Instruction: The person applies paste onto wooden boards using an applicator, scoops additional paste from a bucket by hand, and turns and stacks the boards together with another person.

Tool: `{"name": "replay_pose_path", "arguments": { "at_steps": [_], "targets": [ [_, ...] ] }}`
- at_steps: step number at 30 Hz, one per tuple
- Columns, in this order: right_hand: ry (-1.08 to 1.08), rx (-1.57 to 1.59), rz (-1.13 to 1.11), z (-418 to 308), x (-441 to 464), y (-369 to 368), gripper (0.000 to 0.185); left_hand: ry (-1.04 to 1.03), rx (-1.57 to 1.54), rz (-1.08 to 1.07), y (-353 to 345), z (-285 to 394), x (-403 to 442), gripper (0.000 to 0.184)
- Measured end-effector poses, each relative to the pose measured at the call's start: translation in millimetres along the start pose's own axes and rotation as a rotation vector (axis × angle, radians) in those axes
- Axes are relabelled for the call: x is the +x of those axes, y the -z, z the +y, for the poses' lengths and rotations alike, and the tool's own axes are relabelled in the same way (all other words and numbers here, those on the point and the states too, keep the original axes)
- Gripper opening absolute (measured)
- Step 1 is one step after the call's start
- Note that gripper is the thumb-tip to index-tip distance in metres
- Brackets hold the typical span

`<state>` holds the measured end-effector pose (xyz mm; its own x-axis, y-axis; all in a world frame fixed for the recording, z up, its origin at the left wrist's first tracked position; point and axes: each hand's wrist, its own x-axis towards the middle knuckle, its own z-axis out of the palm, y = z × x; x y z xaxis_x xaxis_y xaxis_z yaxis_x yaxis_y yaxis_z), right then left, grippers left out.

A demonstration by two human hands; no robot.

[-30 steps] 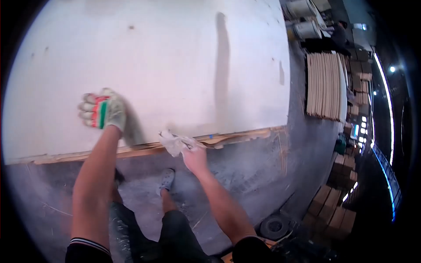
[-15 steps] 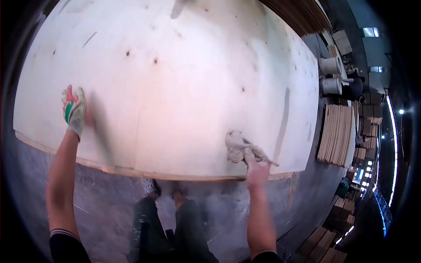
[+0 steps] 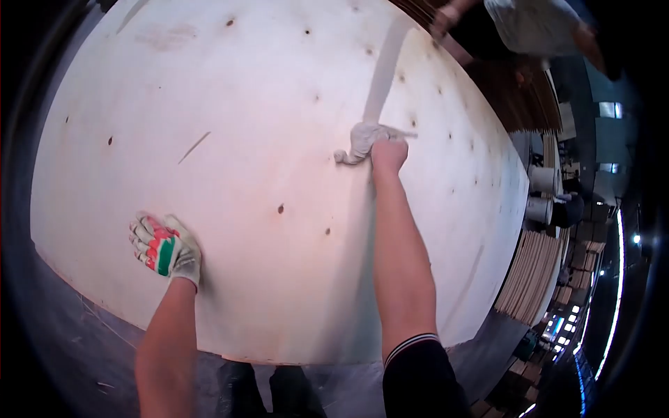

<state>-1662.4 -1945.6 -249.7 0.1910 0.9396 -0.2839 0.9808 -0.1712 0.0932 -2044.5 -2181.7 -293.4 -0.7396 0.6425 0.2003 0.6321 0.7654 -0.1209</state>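
Observation:
A large pale plywood sheet (image 3: 265, 139) with several dark knots spreads out in front of me. My left hand (image 3: 166, 247), in a whitish work glove with red and green patches, rests on its near left part with the fingers spread. My bare right hand (image 3: 390, 155) is closed on a crumpled greyish rag (image 3: 364, 141) against the sheet, right of its middle. From the rag a grey band (image 3: 385, 73) runs toward the far edge. The parts of the rag inside my fist are hidden.
At the upper right a person (image 3: 533, 31) stands by the sheet's far edge, one hand near it. Stacked boards (image 3: 527, 275) and white buckets (image 3: 540, 209) stand to the right. Grey floor (image 3: 90, 341) shows below the near edge.
My right hand has moved the rag away from the near edge, farther across the sheet. My view has shifted, and a person has come into sight at the upper right.

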Motion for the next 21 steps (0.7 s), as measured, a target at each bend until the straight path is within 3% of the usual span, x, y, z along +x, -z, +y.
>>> {"name": "replay_pose_path", "arguments": {
  "at_steps": [2,3,5,7,8,9,13,15,16,18,19,20,21],
  "targets": [
    [-0.140,0.558,0.343,-34.3,9.9,26.3,0.022,0.003,-0.011,-0.024,-3.9,-1.7,9.9,0.065],
    [-0.144,0.539,0.337,-28.8,5.9,22.4,0.022,-0.008,-0.017,-0.027,-1.2,-3.9,8.4,0.065],
    [0.192,0.570,0.285,-5.7,-5.3,7.6,0.022,-0.029,-0.038,-0.039,4.1,-4.2,4.6,0.066],
    [0.307,0.491,0.216,18.2,-52.1,-11.4,0.022,0.001,-0.010,-0.055,9.0,-1.8,5.1,0.066],
    [0.238,0.437,0.045,19.7,-81.2,-12.9,0.023,-0.008,-0.021,-0.061,10.5,-1.0,6.3,0.066],
    [0.342,0.271,0.037,27.8,-113.4,-31.0,0.026,0.005,-0.013,-0.070,11.3,-0.2,6.4,0.066],
    [0.480,0.487,0.130,2.6,-298.6,-76.0,0.046,0.005,-0.054,-0.021,-4.5,-5.3,1.9,0.067],
    [0.469,0.586,0.223,-10.5,-387.6,-108.1,0.047,0.004,-0.070,-0.014,-3.8,-17.7,-6.1,0.068],
    [0.452,0.591,0.223,-15.5,-429.7,-120.0,0.047,-0.065,-0.125,-0.075,12.2,-20.4,-3.5,0.069],
    [0.213,0.529,0.186,-22.4,-511.4,-142.9,0.036,-0.151,-0.174,-0.133,30.2,-59.4,-0.4,0.071],
    [0.208,0.539,0.200,-20.6,-534.8,-150.6,0.036,-0.461,-0.309,-0.217,28.5,-92.8,11.0,0.074],
    [0.039,0.484,0.124,-16.6,-556.5,-160.4,0.033,-0.772,-0.432,-0.303,21.7,-128.6,26.3,0.077],
    [-0.127,0.427,0.040,-13.9,-572.8,-173.0,0.030,-0.921,-0.498,-0.287,7.6,-164.0,46.5,0.081]
  ]
}}
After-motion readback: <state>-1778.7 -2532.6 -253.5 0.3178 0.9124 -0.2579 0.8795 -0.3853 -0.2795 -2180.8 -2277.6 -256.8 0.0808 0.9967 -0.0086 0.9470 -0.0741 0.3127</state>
